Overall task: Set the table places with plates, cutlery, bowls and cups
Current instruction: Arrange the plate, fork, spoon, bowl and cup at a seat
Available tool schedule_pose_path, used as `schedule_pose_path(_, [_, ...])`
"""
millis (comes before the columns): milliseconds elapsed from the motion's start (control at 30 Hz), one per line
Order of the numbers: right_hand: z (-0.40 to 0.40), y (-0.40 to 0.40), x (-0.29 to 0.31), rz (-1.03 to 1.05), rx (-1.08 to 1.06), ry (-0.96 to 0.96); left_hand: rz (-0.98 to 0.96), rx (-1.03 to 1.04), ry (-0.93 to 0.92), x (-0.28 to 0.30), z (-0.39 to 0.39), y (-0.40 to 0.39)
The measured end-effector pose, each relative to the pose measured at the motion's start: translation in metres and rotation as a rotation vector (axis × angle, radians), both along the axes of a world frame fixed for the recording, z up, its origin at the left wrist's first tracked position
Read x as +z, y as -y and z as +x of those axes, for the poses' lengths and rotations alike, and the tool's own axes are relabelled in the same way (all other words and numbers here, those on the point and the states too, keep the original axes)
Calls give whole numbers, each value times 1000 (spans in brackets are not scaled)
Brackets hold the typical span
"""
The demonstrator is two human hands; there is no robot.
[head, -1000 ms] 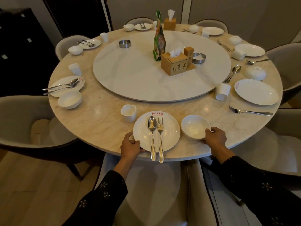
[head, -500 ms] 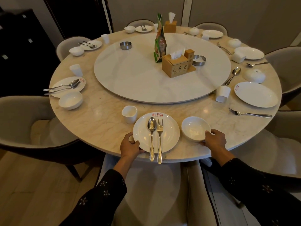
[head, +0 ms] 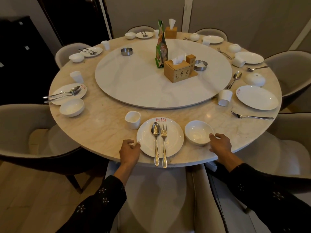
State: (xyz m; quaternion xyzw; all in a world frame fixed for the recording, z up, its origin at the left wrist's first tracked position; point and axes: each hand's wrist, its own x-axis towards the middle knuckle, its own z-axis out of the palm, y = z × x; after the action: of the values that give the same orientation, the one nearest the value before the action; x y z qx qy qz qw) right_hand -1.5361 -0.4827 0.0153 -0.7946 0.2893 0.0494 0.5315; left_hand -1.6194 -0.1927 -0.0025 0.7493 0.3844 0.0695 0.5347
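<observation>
Progress: near place looks complete; plate [head: 159, 137] carries spoon [head: 156, 132] and fork [head: 164, 132], bowl [head: 198, 132] just right of the plate, cup [head: 133, 119] at its upper left.
Left hand [head: 129, 151]: fingers loosely curled, touching the plate's left rim.
Right hand [head: 219, 143]: fingers curled against the bowl's right rim.
Left to do: right of the plate, a place with loose fork [head: 251, 116] on the bench [head: 104, 121] and tipped cup [head: 225, 97].
Surroundings: lazy Susan [head: 134, 81] beyond the plate, tissue box [head: 178, 70] on it; chair [head: 159, 199] below the plate.

Padded grey chairs [head: 25, 132], wooden floor [head: 42, 207]
</observation>
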Motion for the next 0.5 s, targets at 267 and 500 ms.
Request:
schedule_pose_path(267, [-28, 4, 24, -11, -1, 111, 134, -94, 194, 37, 0, 8])
schedule_pose_path(500, [-54, 16, 44, 69, -31, 197, 144, -473, 293, 68, 9, 61])
